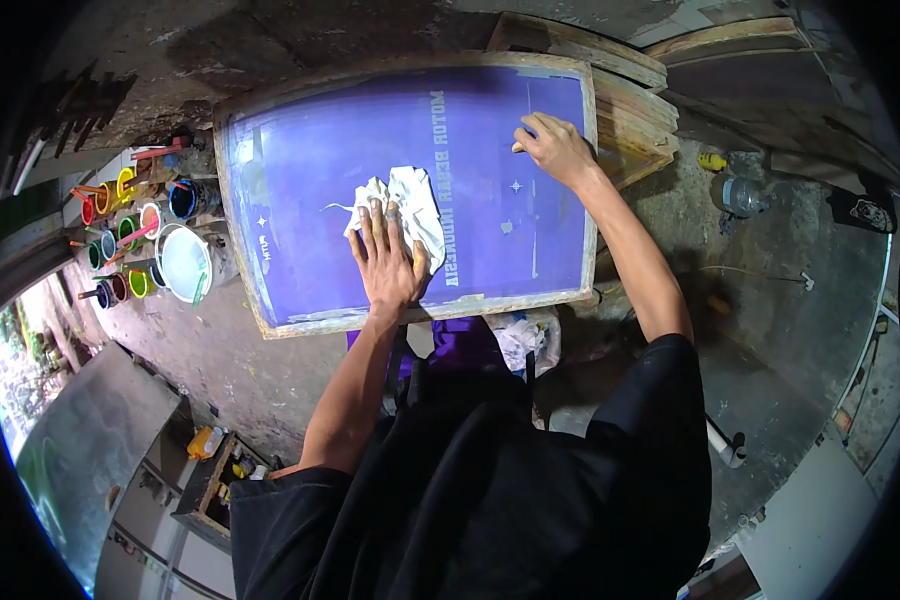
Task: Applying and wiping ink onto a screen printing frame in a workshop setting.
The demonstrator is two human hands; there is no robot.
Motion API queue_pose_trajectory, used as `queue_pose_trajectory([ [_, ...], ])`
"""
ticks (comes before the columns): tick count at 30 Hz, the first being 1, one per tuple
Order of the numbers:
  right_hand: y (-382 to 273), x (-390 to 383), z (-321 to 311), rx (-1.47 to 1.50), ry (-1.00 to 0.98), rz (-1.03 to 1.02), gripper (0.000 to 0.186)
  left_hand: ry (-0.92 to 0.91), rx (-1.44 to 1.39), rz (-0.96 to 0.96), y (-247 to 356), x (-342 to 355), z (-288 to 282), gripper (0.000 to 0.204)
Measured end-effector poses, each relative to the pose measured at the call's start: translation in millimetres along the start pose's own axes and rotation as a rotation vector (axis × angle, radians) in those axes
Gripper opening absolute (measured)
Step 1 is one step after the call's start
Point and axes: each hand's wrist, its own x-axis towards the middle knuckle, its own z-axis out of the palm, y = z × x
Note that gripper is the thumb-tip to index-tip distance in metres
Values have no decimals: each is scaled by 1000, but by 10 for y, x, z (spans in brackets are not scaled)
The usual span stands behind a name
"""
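Observation:
A silk-screen printing frame [340,130] with purple mesh and a worn wooden border lies before me, showing pale lettering and small marks in the mesh. My left hand [388,262] lies flat on a crumpled white cloth [422,205], fingers stretched out and pressing it against the mesh near the middle. Over the right part of the screen is my right hand [558,148], its fingers curled in. Whatever it may hold is hidden; whether it touches the mesh I cannot tell.
Several small paint pots [128,225] with sticks stand at the left, beside a larger white bucket [184,262]. More wooden frames [630,125] are stacked behind the screen's right end. A clear plastic jug [742,196] sits farther right. A white plastic bag [525,340] lies below the near edge.

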Motion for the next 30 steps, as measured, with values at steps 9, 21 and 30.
queue_pose_trajectory([
  [9,-40,-73,170,-287,44,-168,15,-9,-7,-9,-5,1,-26,76],
  [21,-202,76,13,96,206,289,16,-20,-21,-8,6,2,-30,76],
  [30,-1354,156,243,365,630,1198,29,-30,-12,19,10,-2,-61,77],
])
